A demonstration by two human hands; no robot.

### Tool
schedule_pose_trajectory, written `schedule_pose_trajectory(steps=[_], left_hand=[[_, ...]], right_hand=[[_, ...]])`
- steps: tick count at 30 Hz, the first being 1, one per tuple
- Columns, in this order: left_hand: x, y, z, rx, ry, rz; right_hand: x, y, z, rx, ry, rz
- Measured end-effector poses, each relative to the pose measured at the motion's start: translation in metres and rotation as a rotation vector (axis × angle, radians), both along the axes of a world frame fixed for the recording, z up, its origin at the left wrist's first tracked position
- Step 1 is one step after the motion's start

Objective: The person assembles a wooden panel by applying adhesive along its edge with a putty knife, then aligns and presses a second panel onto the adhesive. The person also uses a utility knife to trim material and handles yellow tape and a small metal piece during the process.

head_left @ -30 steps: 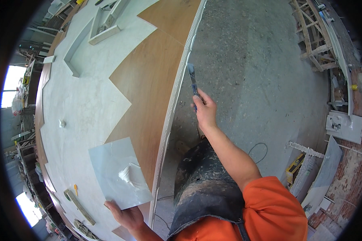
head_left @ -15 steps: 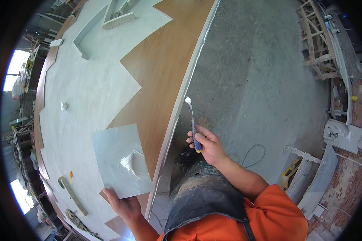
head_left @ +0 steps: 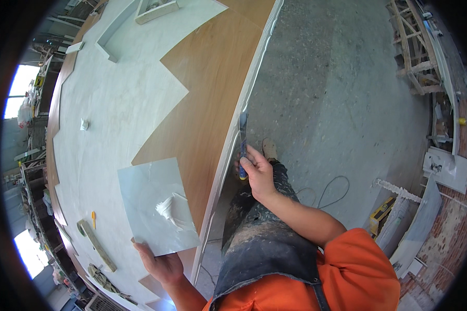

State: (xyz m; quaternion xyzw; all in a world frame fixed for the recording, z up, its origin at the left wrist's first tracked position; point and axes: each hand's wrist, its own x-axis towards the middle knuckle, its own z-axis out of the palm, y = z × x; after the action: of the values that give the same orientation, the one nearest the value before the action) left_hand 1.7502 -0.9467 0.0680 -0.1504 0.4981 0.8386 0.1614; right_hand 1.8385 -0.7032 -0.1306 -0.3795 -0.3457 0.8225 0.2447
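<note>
My right hand grips a blue-handled putty knife, its blade pressed against the white-filled edge of a large curved wooden tabletop. My left hand holds the near edge of a square grey mixing plate that lies on the tabletop. A dab of white filler sits on the plate. Much of the tabletop is coated in pale filler in a zigzag pattern.
A wooden stick and an orange pencil lie near the left rim, with a small white lump farther off. Concrete floor with a cable loop lies right; timber frames and panels stand beyond.
My right hand has drawn the putty knife back along the table edge toward my body. The left hand keeps holding the plate.
</note>
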Motion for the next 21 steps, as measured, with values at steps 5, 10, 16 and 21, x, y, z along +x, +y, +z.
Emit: schedule_pose_trajectory(steps=[5, 10, 16, 21], left_hand=[[0.003, -0.011, -0.003, -0.009, 0.014, -0.034], [0.010, -0.011, -0.001, 0.024, 0.025, -0.093], [0.032, -0.008, -0.005, 0.044, 0.082, -0.157], [0.063, 0.012, 0.011, 0.160, -0.036, -0.053]], right_hand=[[0.011, -0.022, -0.010, 0.002, -0.007, -0.010], [0.030, -0.022, -0.010, -0.044, -0.118, -0.006], [0.081, 0.012, 0.101, 0.062, -0.115, 0.274], [0.098, 0.033, 0.190, 0.916, 0.098, 0.782]])
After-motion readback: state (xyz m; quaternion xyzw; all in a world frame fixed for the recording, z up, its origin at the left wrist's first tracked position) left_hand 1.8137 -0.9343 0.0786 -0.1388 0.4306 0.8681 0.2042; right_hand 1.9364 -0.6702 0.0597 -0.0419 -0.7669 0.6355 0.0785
